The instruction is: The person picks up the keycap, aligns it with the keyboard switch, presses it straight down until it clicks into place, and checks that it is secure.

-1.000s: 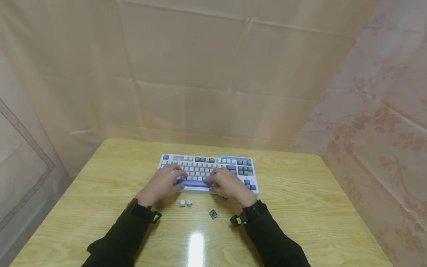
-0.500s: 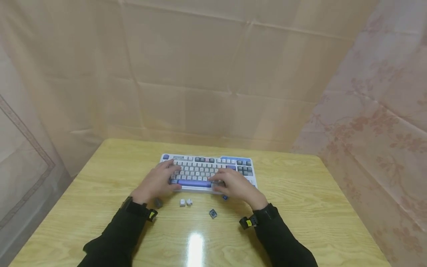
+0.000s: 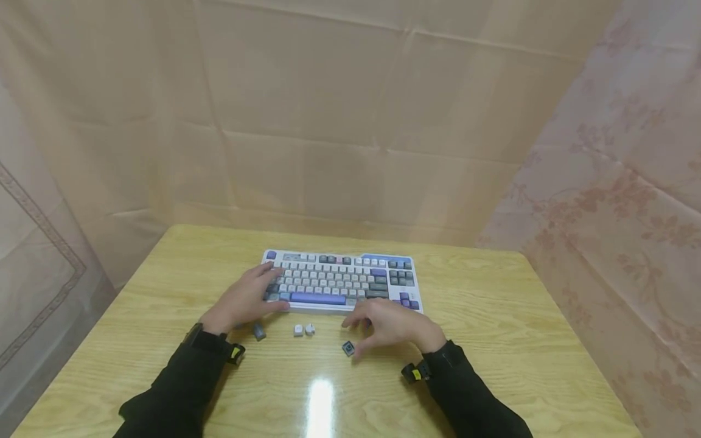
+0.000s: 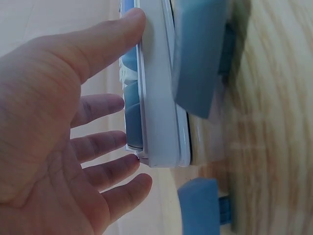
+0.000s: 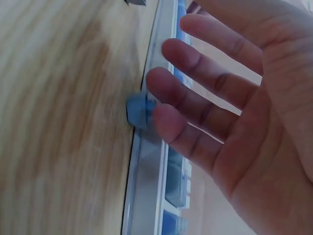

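A: We're facing a beige cloth [image 3: 306, 140] that is hanging behind a wooden desk [image 3: 482, 298]. How are we finding the hands?

B: We're seeing nothing held in either. The right hand [image 3: 391, 322] is hanging low over the desk, thumb and fingers parted. The left hand [image 3: 246, 298] is lying over the left end of the keyboard [image 3: 328, 283], fingers loosely spread, thumb at the front edge.

A: Which loose piece are we seeing nearest?

B: A dark square keycap [image 3: 348, 348]. It's lying just to the left of the right thumb's tip, on the near side of the keyboard; we're not managing to tell whether they're touching. It's sitting cornerwise, showing no long axis, and the right hand is clearly being the nearer one.

A: And by the other fingers?

B: In the right wrist view, a blue keycap [image 5: 137, 110] is showing right by the fingertips, contact unclear.

A: Farther out?

B: Two white keycaps [image 3: 298, 330] are lying side by side between the hands, and a longer grey keycap [image 3: 259, 331] is lying near the left hand. Beyond these, the keyboard's long axis is running across the desk.
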A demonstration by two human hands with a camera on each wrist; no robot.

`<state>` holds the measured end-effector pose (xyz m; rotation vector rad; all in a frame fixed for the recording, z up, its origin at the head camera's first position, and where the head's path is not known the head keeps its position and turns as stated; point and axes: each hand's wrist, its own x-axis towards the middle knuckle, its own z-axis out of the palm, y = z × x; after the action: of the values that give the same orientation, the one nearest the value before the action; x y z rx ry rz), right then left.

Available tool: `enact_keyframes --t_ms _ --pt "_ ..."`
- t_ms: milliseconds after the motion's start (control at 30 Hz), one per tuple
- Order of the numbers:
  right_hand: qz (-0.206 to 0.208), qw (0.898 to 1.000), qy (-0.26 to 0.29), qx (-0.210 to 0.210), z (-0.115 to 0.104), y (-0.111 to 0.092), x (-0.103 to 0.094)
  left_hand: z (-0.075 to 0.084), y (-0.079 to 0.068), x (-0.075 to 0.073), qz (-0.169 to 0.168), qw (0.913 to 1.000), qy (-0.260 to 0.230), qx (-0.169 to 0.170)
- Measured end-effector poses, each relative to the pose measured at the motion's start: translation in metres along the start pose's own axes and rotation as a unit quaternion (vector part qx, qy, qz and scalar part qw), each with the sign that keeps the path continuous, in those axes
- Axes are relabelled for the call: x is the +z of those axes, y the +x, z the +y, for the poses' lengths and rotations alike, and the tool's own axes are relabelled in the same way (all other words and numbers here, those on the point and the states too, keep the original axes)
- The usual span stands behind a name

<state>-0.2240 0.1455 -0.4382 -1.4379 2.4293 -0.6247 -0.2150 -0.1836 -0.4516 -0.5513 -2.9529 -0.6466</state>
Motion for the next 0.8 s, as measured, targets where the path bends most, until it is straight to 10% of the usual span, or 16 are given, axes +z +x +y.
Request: enact_keyframes --t_ms 400,800 --pt "-0.049 0.997 0.001 -0.056 -0.002 0.008 0.013 -0.001 0.002 0.0 -0.004 0.9999 0.006 0.008" --pt "-0.015 0.999 0.034 -0.023 0.0 0.007 0.012 0.002 -0.001 -0.003 -0.009 1.0 0.002 0.001"
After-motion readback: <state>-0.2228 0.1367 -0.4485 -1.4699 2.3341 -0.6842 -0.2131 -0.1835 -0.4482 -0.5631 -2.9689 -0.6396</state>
